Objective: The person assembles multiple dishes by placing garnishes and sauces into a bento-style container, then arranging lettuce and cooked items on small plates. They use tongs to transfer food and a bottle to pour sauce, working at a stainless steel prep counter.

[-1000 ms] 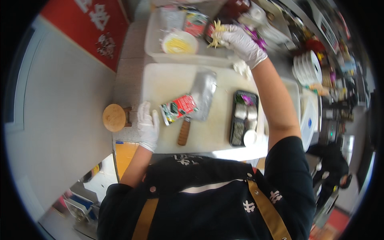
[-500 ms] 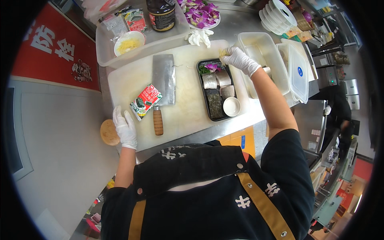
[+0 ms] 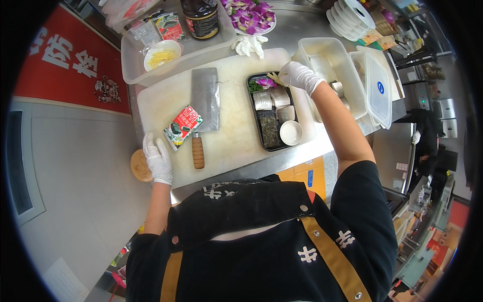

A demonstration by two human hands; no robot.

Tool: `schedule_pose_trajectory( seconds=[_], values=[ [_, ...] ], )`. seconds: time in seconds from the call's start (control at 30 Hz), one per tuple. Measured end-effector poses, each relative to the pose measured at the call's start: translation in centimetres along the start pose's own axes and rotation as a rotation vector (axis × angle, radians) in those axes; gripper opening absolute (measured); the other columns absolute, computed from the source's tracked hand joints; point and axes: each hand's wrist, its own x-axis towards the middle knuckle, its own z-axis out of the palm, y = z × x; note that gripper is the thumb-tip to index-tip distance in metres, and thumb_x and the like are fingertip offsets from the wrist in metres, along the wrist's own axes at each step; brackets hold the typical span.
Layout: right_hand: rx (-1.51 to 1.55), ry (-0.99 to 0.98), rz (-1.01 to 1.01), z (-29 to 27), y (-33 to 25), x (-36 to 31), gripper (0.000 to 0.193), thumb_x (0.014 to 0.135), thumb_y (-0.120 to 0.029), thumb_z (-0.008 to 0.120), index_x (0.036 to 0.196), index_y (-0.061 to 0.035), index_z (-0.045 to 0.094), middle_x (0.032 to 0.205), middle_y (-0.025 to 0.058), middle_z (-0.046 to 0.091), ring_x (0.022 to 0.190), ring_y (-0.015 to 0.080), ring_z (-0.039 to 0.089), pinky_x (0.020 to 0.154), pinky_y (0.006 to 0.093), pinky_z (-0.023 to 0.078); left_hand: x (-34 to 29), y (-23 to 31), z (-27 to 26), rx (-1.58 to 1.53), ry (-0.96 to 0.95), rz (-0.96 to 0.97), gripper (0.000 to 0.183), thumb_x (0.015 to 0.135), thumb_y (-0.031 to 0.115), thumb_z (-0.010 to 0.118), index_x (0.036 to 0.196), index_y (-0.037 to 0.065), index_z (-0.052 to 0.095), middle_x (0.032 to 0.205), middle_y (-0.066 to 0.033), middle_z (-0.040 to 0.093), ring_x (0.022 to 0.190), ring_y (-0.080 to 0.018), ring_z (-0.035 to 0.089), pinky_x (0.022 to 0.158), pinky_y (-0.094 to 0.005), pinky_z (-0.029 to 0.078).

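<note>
Two gloved hands noted. Right hand [image 3: 301, 78]: closed in a pinch on pale yellow strips [image 3: 274, 78], which project left of it at the upper right corner of one black tray [image 3: 274, 149]; fingertips partly hidden, strip count indeterminable. Tray bears three pale pieces [image 3: 262, 99], one white dish [image 3: 291, 133]. Left hand [image 3: 158, 160]: relaxed, unloaded, fingers extended, beside one red packet [image 3: 183, 126].

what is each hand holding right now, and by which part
The right hand holds a small bunch of pale yellow strips, gripped by the end on the picture's right. The left hand holds nothing.
</note>
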Motion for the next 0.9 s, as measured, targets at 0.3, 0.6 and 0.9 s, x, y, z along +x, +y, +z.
schedule_pose_trajectory(
  seconds=[0.3,0.6,0.9],
  values=[
    [-0.009,0.164,0.006,-0.1,0.7,-0.2,0.020,0.079,-0.020,0.069,0.093,-0.0058,0.074,0.088,0.0187,0.072,0.086,0.0342,0.070,0.081,0.0396,0.054,0.0,-0.1,0.0,-0.007,0.001,-0.006,0.038,0.101,0.017,0.053,0.134,-0.004,0.051,0.138,-0.0242,0.050,0.129,-0.0375,0.048,0.110,-0.0439,0.038],
    [-0.043,0.197,0.073,1.5,-0.4,0.7,0.018,0.080,-0.020,0.067,0.092,-0.0080,0.073,0.087,0.0189,0.071,0.084,0.0352,0.069,0.079,0.0401,0.053,0.0,0.0,0.1,0.009,0.005,-0.016,0.039,0.102,0.017,0.053,0.133,-0.005,0.051,0.139,-0.0243,0.050,0.129,-0.0376,0.048,0.110,-0.0433,0.038],
    [-0.090,0.105,-0.011,2.0,-1.1,0.8,0.025,0.086,-0.033,0.064,0.091,-0.0118,0.076,0.092,0.0183,0.071,0.089,0.0384,0.068,0.083,0.0453,0.054,0.0,0.3,-0.1,0.043,0.021,0.015,0.038,0.101,0.017,0.053,0.133,-0.004,0.051,0.136,-0.0259,0.050,0.127,-0.0394,0.049,0.108,-0.0441,0.039]
  ],
)
